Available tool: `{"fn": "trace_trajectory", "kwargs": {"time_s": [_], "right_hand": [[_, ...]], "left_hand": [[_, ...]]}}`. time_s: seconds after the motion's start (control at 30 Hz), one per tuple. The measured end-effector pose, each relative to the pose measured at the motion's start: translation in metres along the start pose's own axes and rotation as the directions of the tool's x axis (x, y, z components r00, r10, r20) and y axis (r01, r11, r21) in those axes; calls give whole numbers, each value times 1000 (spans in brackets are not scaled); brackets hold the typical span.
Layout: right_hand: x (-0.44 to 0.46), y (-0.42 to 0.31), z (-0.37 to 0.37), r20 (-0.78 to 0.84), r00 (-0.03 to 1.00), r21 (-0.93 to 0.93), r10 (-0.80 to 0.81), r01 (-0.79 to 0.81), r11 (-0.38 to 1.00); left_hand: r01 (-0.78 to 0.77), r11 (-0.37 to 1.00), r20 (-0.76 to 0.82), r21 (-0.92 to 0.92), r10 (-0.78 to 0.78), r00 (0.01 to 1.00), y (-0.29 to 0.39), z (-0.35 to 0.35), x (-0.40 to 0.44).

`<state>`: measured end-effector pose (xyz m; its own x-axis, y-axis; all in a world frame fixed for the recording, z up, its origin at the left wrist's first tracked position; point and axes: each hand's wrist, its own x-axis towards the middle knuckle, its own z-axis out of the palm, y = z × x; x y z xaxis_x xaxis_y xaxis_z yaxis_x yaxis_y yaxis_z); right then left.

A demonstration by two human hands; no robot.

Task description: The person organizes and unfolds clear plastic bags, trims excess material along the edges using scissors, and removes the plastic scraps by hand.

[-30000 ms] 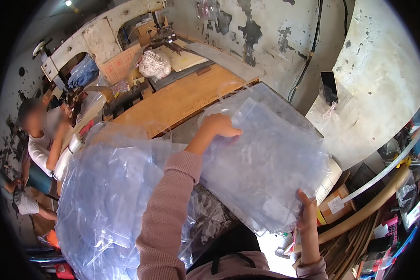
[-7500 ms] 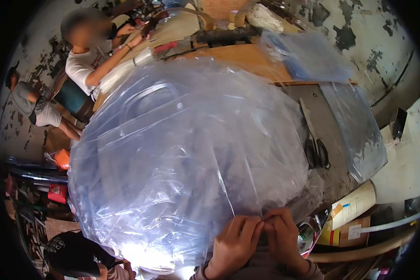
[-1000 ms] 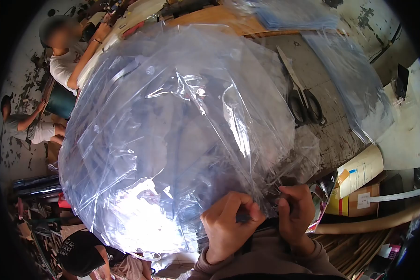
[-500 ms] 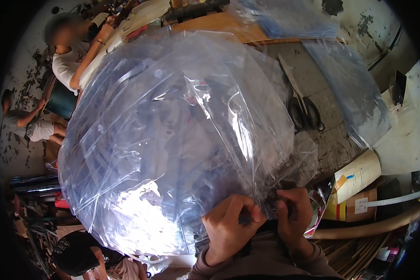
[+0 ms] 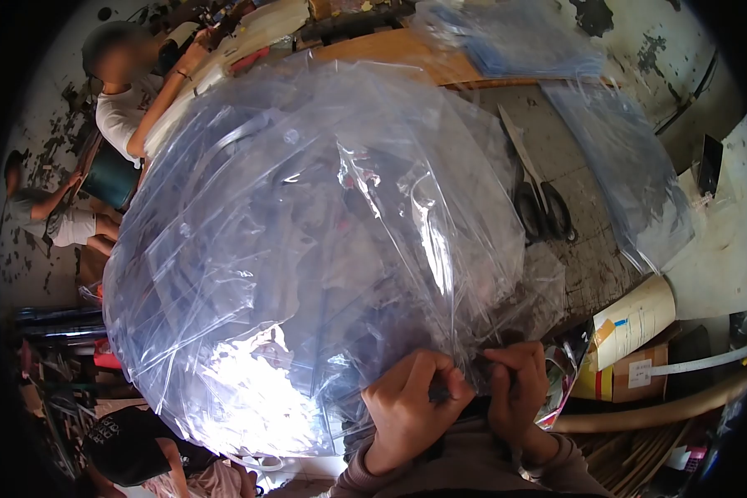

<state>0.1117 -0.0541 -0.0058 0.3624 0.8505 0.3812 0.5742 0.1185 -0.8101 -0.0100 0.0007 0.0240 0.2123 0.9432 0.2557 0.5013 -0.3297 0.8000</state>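
A big heap of clear plastic sheet (image 5: 307, 249), creased and glossy, spreads over the table in front of me. At its near edge my left hand (image 5: 415, 407) is closed, thumb and curled index finger pinching the plastic. Just to the right, my right hand (image 5: 519, 394) also has its fingers curled in a pinch at the gathered edge of the same plastic. A narrow gap lies between the two hands. The exact bit between the fingertips is too small to make out. Large black-handled scissors (image 5: 541, 199) lie right of the heap, blades pointing away.
More clear sheets (image 5: 622, 166) lie flat at the right, and another stack (image 5: 531, 41) sits at the back. A paper roll (image 5: 635, 319) and a cardboard box (image 5: 639, 373) stand at right. Co-workers are at left: one (image 5: 124, 108) by the table, another (image 5: 141, 448) low in front.
My right hand has dropped slightly and its index fingertip has moved a little left, closer to my left hand. My left hand has hardly moved. The view has shifted slightly.
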Motion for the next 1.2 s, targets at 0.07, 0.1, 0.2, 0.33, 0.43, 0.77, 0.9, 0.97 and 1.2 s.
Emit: {"fn": "trace_trajectory", "kwargs": {"time_s": [0.07, 0.1, 0.2, 0.33, 0.43, 0.77, 0.9, 0.97, 1.2], "right_hand": [[0, 2, 1, -7, 1000, -10, -19, 19, 1000], [0, 2, 1, -14, 999, -21, -35, 34, 999], [-2, 2, 2, -22, 1000, -17, -9, 8, 1000], [0, 9, 4, -63, 993, -47, -98, 95, 994], [0, 8, 5, -64, 996, -38, -61, 59, 998], [0, 6, 1, 7, 997, 18, -76, 76, 997], [0, 3, 3, -10, 1000, -12, -21, 21, 1000], [1, 3, 5, -61, 998, -22, -26, 25, 999], [1, 3, 5, -59, 998, -1, -26, 26, 1000]], "left_hand": [[-35, 999, -15, 15, 35, 999, -2, 1, 0], [-66, 997, -27, 31, 67, 997, -3, 1, 1], [-80, 996, -23, 49, 81, 996, -3, 1, 1], [-35, 998, -8, 59, 35, 999, 0, -1, 1], [-89, 989, -34, 116, 94, 995, -1, -1, -3], [-111, 990, -120, 85, 121, 985, 0, 3, -4], [-92, 987, -115, 134, 108, 987, -2, 5, -7], [-82, 988, -119, 134, 98, 988, -1, 5, -6], [-80, 988, -101, 131, 93, 991, -2, 4, -6]]}}
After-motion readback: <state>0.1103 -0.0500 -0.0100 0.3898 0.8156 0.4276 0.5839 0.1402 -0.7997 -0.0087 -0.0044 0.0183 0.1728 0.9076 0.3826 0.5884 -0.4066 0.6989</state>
